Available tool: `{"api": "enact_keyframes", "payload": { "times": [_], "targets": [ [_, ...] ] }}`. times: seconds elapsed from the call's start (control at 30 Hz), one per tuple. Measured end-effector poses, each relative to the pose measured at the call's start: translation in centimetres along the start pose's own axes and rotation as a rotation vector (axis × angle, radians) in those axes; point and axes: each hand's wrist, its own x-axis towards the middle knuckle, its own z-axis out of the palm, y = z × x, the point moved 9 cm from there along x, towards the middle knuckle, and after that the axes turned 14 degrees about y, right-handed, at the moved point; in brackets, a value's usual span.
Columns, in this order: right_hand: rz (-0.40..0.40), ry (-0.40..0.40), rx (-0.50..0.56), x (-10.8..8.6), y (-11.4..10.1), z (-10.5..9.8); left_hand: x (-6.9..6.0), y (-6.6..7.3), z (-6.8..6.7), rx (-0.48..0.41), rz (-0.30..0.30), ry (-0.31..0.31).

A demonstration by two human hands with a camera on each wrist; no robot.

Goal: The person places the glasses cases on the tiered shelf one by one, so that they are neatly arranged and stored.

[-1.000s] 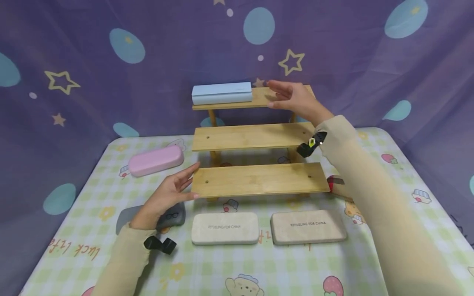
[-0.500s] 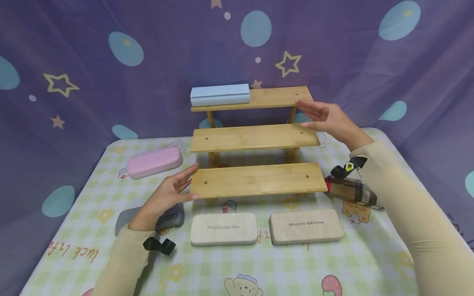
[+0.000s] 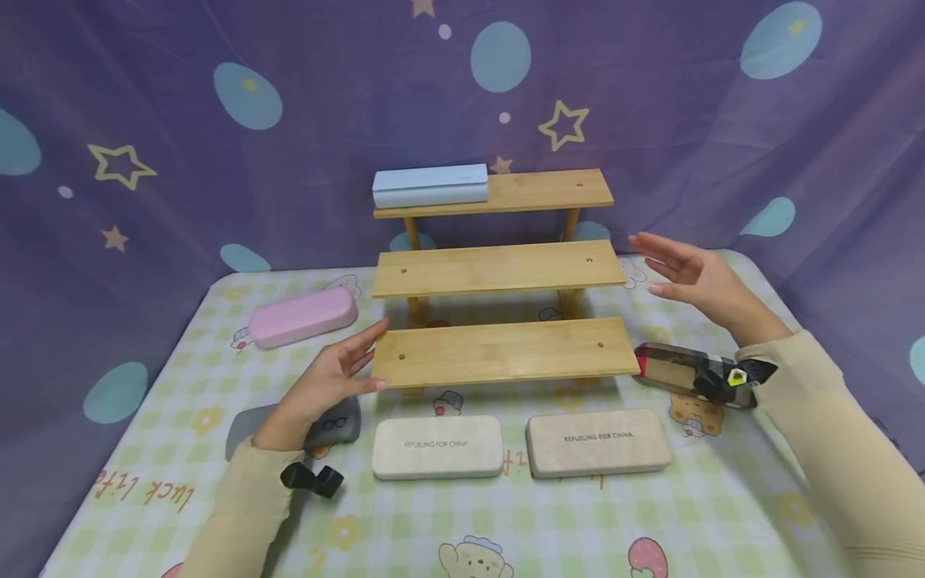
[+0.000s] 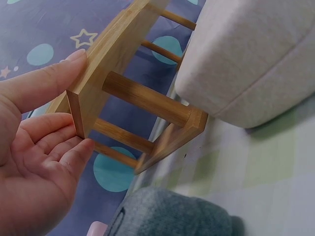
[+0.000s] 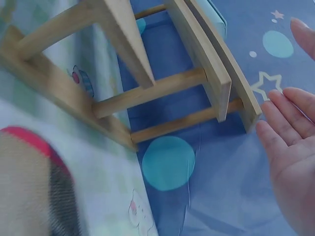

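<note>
A three-tier wooden shelf stand (image 3: 499, 269) is at the middle of the table. My left hand (image 3: 327, 385) holds the left end of its lowest board; in the left wrist view the thumb (image 4: 54, 76) lies on one side and the fingertips touch the board's end. To the right of the stand my right hand (image 3: 704, 285) hovers in the air, fingers loosely extended and holding nothing. On the top board's left half rests a light blue glasses case (image 3: 431, 186). A plaid glasses case (image 3: 675, 373) lies below my right hand, partly covered by the wrist camera.
A cream case (image 3: 437, 461) and a beige case (image 3: 598, 457) lie in front of the stand. Left of it are a pink case (image 3: 303, 317) and a grey glasses case (image 3: 336, 424), partly hidden by my left wrist. A purple curtain (image 3: 325, 120) hangs behind the table.
My right hand has moved from beside the top board, right and down, away from the stand. The left hand stays at the lowest board. The blue case has kept its place.
</note>
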Motion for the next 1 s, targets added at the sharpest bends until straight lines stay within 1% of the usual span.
{"api": "enact_keyframes", "payload": {
  "times": [0.2,0.33,0.4,0.57,0.63,0.7,0.83,1.0],
  "targets": [
    [-0.088,-0.027,0.095,-2.3,-0.4,-0.9,0.0,-0.1,0.0,0.008,-0.002,-0.002],
    [-0.112,-0.024,0.133,-3.9,-0.1,-1.8,0.0,-0.1,0.0,0.002,0.002,-0.004],
    [-0.103,-0.024,0.13,-4.7,0.4,-2.3,0.0,-0.2,-0.1,0.003,0.007,-0.006],
    [-0.087,-0.075,0.138,-6.7,1.5,-3.5,0.1,-0.1,-0.2,-0.004,0.013,0.001],
    [-0.095,-0.106,0.152,-7.5,1.8,-3.9,0.1,-0.1,-0.2,-0.007,0.007,0.003],
    [-0.102,-0.119,0.15,-8.3,2.1,-4.4,0.0,-0.1,-0.1,-0.007,-0.001,0.003],
    [-0.099,-0.121,0.152,-9.7,3.0,-5.4,0.0,-0.3,-0.1,-0.004,-0.007,0.004],
    [-0.066,-0.11,0.174,-11.0,4.2,-6.5,0.0,-0.4,-0.1,0.0,-0.003,0.003]
  ]
}}
